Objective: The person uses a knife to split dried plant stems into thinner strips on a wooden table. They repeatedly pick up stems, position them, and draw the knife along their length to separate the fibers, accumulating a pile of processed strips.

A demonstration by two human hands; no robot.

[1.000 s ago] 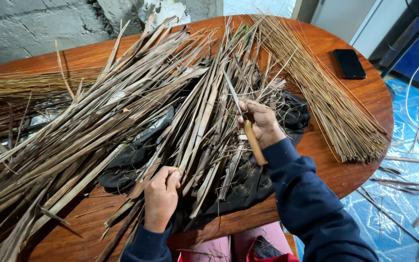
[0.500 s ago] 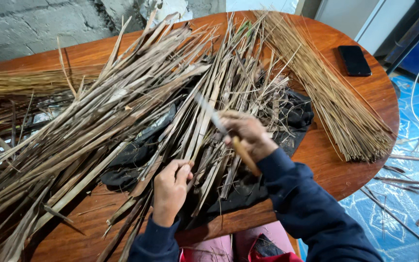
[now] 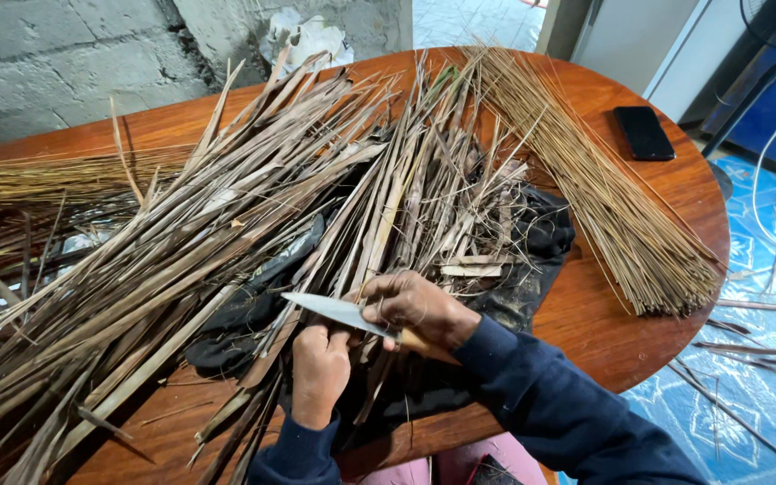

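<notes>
Round and of reddish-brown wood, the table (image 3: 666,224) stands against a grey block wall (image 3: 65,63) and carries nearly all the material. Dried palm leaves (image 3: 226,233) lie heaped across its left and centre, their long blades fanned toward the person seated at the near edge, so that any leaf can be drawn out by its near end. Beneath the heap a dark cloth (image 3: 541,242) is spread, apparently to catch scraps. To the right, well apart from the heap, a bundle of thin stripped ribs (image 3: 604,198) lies roughly aligned, kept separate as sorted stock. A black phone (image 3: 644,133) rests beyond it, clear of the work. The right hand (image 3: 419,305) is closed firmly round the wooden handle of a knife (image 3: 334,312), blade pointing left across the body. The left hand (image 3: 321,368) is closed round a leaf strip (image 3: 271,346) just under the blade, holding it taut against the edge. Both hands sit close together at the near rim, wrists in dark blue sleeves (image 3: 550,404), where control of the cut appears greatest.
</notes>
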